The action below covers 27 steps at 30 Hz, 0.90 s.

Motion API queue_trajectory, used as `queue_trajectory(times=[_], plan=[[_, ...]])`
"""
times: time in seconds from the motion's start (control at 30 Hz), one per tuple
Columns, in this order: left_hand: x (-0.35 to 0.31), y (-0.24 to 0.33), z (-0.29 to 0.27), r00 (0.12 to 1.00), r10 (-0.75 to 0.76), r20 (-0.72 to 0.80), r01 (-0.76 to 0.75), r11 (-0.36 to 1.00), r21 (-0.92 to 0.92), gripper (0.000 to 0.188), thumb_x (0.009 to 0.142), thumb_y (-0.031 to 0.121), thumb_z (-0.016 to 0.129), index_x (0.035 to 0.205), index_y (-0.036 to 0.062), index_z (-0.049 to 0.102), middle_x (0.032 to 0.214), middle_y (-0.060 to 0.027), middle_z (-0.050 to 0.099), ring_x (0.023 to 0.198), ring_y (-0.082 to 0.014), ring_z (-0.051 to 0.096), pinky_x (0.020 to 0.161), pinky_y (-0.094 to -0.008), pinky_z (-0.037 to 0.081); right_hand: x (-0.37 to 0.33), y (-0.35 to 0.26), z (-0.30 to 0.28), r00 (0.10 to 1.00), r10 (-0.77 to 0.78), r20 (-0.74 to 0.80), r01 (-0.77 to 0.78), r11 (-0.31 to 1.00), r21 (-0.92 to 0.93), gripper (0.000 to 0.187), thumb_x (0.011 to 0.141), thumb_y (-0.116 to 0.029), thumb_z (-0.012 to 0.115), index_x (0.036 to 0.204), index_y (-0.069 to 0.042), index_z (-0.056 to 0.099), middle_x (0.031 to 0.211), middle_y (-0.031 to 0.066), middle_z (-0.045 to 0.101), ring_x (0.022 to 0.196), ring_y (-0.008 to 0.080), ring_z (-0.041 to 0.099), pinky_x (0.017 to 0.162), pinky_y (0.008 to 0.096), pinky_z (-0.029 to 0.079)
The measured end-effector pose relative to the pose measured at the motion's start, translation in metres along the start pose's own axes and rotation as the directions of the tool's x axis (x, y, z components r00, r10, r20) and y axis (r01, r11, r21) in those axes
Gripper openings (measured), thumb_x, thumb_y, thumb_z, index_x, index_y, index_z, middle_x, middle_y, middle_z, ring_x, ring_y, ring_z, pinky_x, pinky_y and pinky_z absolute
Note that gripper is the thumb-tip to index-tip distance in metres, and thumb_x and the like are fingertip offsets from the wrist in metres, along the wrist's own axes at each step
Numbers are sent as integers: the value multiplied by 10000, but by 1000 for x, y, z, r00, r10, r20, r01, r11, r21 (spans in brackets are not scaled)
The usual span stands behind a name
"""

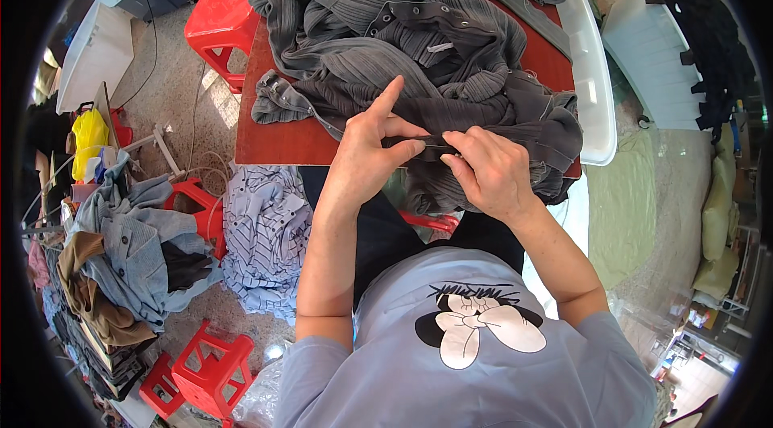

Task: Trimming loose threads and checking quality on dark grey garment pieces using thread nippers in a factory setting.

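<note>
A heap of dark grey ribbed garments covers most of a red-brown tabletop in front of me. Metal snaps or eyelets show along some of their edges. At the near side of the heap, my left hand pinches the edge of a dark grey garment, its index finger stretched out and thumb pressed in. Close beside it, my right hand has thumb and fingers closed on the same edge. Part of this garment hangs over the table's front. Whether a small tool sits between the fingertips, I cannot tell.
A white plastic tub stands along the table's right side. Red stools stand at the far left and lower left. Striped blue shirts and a pile of denim clothes lie to my left. Pale green cloth lies at right.
</note>
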<state>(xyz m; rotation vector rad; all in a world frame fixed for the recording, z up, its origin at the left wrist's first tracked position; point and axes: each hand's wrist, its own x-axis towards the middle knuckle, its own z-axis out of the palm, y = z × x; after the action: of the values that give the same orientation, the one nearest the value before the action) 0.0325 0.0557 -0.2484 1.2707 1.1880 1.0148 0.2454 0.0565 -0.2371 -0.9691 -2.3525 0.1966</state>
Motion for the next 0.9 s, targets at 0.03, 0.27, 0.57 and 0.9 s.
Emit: queue_trajectory(times=[0.03, 0.27, 0.57, 0.9], plan=[[0, -1, 0, 1000, 2, 0, -2, 1000, -5, 857, 791, -48, 718, 1528, -109, 286, 893, -115, 765, 746, -102, 643, 678, -252, 539, 0, 0, 1, 1000, -1, -3, 1, 1000, -1, 273, 835, -101, 755, 1076, -25, 650, 803, 91, 611, 648, 257, 626, 555, 351, 493], [1, 0, 1, 1000, 4, -2, -4, 999, 35, 842, 790, -45, 718, 1515, -125, 299, 878, -112, 765, 743, -105, 646, 689, -251, 538, -1, 4, 4, 1000, -5, -21, 6, 1000, 23, 252, 835, -76, 753, 1062, -20, 657, 779, 95, 616, 646, 256, 632, 559, 349, 499], [1, 4, 0, 999, 18, 35, -19, 999, 45, 783, 802, -13, 725, 1508, -63, 390, 878, -103, 768, 805, -121, 661, 844, -292, 524, 7, -5, -8, 949, 313, 36, -310, 907, 285, 203, 840, -135, 742, 994, -36, 652, 792, 89, 660, 676, 263, 680, 586, 350, 517], [7, 11, -18, 982, 80, 169, -142, 908, 393, 478, 785, 158, 797, 1242, 74, 686, 971, -57, 716, 1066, -215, 601, 1113, -414, 259, 10, 29, -43, 785, 503, 362, -620, 624, 476, 76, 884, -39, 673, 921, -8, 615, 772, -57, 548, 673, 11, 449, 605, 198, 358]])
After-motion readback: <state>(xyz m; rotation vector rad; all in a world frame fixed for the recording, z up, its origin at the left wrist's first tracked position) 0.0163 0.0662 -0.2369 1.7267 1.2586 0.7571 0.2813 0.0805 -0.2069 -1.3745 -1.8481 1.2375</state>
